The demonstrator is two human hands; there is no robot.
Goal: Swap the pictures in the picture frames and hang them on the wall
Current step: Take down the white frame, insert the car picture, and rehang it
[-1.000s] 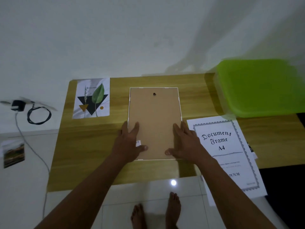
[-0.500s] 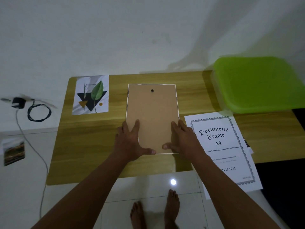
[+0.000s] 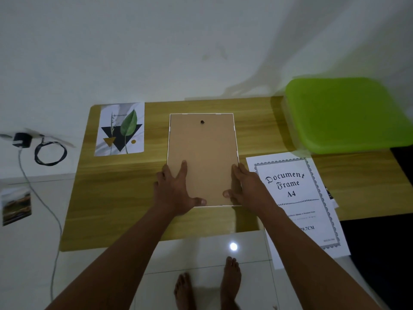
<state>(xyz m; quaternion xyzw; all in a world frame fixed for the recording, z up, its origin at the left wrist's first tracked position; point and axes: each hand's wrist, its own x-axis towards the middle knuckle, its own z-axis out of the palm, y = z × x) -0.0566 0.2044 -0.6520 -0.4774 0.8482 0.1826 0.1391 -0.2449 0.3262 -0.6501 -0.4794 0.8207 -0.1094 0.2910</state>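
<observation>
One frame. Left of frame: one leaf print, one charger, one photo. Right of frame: one printed sheet, one green tub. On frame: my two grips, left grip, right grip.

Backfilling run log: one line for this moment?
frame: face-down on table; left hand: pressing it; right hand: pressing it; leaf print: loose

place: home room | signs: bare feet on glossy floor tiles nearer than the left hand; low wooden table under it; charger on floor far left of it
</observation>
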